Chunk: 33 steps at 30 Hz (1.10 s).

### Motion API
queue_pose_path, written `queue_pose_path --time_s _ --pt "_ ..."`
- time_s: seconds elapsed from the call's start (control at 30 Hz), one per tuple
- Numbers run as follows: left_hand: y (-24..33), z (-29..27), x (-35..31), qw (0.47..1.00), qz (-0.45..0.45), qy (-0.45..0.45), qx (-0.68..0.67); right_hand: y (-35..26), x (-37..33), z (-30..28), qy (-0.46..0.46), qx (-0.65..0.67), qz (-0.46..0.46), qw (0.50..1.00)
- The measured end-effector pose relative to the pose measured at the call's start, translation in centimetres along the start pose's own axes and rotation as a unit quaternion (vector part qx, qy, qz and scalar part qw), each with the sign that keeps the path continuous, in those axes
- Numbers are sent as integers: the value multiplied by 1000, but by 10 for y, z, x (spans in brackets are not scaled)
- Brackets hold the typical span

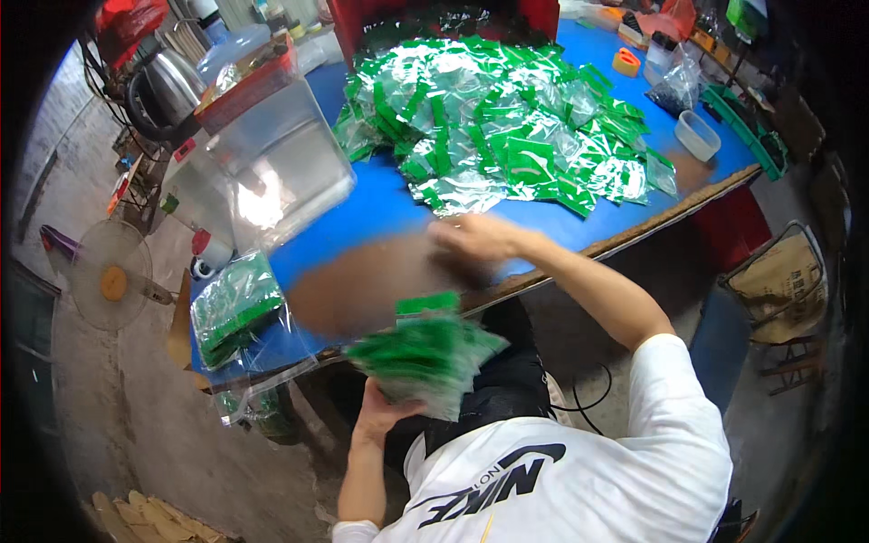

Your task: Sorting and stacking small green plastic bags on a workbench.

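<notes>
Blue covers most of the tabletop (pixel 380 204), worn through to brown at the near edge, in a cluttered workroom with a concrete floor. Nearest the body, the left hand (pixel 385 412) is cupped and clenched under a stack of packets (pixel 425 357), green and clear, held just below the tabletop's edge. They look light, thin and slick, likely to slide off one another, so a grip under and around the stack's middle seems safest. Ahead of it, the right hand (pixel 471 237) is blurred over the tabletop's brown patch; whether it is spread or closed I cannot tell. Beyond that hand lies a big loose heap of packets (pixel 502 136). Off to the left hand's side sit a bagged bundle (pixel 233 308) and a clear plastic bin (pixel 272 154)
</notes>
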<state>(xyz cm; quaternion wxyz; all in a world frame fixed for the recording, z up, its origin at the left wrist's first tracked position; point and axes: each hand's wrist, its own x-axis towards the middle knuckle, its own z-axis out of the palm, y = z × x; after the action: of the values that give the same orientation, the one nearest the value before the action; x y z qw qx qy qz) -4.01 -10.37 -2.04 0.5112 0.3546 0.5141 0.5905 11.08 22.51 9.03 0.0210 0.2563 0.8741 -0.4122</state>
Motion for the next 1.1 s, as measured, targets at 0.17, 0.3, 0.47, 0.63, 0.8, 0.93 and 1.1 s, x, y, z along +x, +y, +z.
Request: queue_pose_path --time_s 0.17,0.3,0.47,0.63,0.8,0.93,1.1 --pt "-21 10 -11 923 4 41 -382 61 23 29 205 -381 -72 899" --pt "-16 23 3 806 47 -41 -589 -2 -5 81 229 -260 -137 928" --pt "-22 16 15 788 41 51 -612 -19 4 104 84 -161 -290 940" --pt "-27 15 11 813 37 128 -567 30 24 33 216 -104 -231 943" --pt "-24 12 -3 842 51 144 -517 32 41 73 197 -257 -379 867" --pt "-20 -1 -17 858 84 124 -491 0 27 78 247 -317 -171 900" --pt "-23 -22 -12 864 109 74 -485 -7 19 84 280 -321 -104 899"
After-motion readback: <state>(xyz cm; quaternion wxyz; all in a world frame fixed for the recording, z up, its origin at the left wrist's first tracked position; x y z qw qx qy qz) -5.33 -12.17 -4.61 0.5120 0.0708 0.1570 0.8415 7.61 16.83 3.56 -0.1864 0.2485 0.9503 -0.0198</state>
